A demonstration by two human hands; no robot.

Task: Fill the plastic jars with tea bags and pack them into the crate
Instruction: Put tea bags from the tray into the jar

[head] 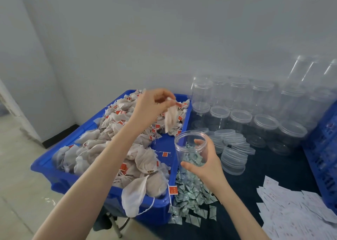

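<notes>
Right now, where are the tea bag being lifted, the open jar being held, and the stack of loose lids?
tea bag [170,118], head view, cloth body.
jar [189,148], head view, clear wall.
lids [234,162], head view, stack's side.

Blue crate at right edge of frame cut off, only slatted corner showed. Paper slips at lower right ran past edge; print too small to read. Tall jars at upper right blurred, partly cropped. Fingertips of left hand blurred around tea bag.

Two bare forearms run up from the lower frame; left hand and right hand wear nothing
</notes>
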